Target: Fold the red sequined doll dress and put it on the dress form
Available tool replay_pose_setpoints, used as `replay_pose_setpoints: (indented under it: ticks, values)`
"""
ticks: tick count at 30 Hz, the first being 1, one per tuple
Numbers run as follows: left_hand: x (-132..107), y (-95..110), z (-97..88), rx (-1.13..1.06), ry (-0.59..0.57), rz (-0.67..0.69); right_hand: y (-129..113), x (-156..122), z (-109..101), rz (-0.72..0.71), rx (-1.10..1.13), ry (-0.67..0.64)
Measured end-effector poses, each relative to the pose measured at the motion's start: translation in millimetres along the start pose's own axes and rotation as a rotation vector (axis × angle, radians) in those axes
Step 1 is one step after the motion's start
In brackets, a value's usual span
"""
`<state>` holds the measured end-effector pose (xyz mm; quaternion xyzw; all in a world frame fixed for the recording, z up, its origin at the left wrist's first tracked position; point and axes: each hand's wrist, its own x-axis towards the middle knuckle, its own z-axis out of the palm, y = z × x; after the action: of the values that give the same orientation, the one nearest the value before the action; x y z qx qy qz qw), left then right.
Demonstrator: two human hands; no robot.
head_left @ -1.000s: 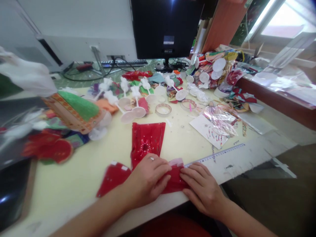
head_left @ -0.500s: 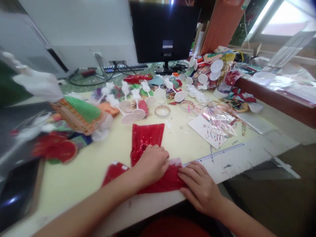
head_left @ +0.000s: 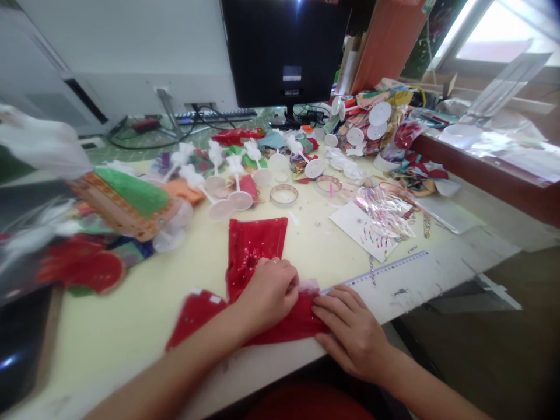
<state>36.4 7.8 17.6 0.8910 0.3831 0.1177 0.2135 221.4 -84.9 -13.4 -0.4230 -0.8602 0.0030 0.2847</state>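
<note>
Pieces of red cloth [head_left: 286, 329] lie near the table's front edge, with one part, dotted with small shiny specks, reaching back as an upright strip [head_left: 258, 236]. My left hand [head_left: 273, 289] rests curled over the middle of the cloth; its fingertips are turned under, so what they pinch is hidden. My right hand [head_left: 350, 324] lies on the cloth's right end, fingers stretched out along it. Between the hands, a pale translucent strip [head_left: 309, 286] shows at the cloth's upper edge. A ruler [head_left: 385, 269] runs off to the right from beside my right hand.
On the left stands a white doll form in a green and orange dress [head_left: 126, 198]. Several small white figures on round bases [head_left: 236, 169] stand behind, near two tape rolls [head_left: 283, 196]. A white card [head_left: 363, 230], shiny packets [head_left: 382, 207] and a monitor [head_left: 286, 52] are beyond.
The view has shifted slightly, so the table things sit a little further left. Both hands keep nearly the same place on the red cloth.
</note>
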Motion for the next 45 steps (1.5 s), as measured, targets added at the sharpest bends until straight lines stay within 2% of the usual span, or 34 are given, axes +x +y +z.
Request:
replay_pose_setpoints:
  ticks: [9,19,31,45]
  values:
    - [-0.2,3.0,1.8,-0.054,0.036,-0.04,-0.1,-0.3,1.2,0.002,-0.009,0.007]
    - [0.1,3.0,4.7,-0.059,0.037,-0.011,0.4,0.6,0.6,-0.002,-0.001,-0.007]
    - [-1.9,1.1,5.5,-0.091,0.026,0.117,-0.1,0.0,0.9,0.004,0.001,-0.004]
    - [-3.2,-2.6,9.3,-0.101,0.041,0.195,0.2,0.5,2.0,0.001,0.004,-0.006]
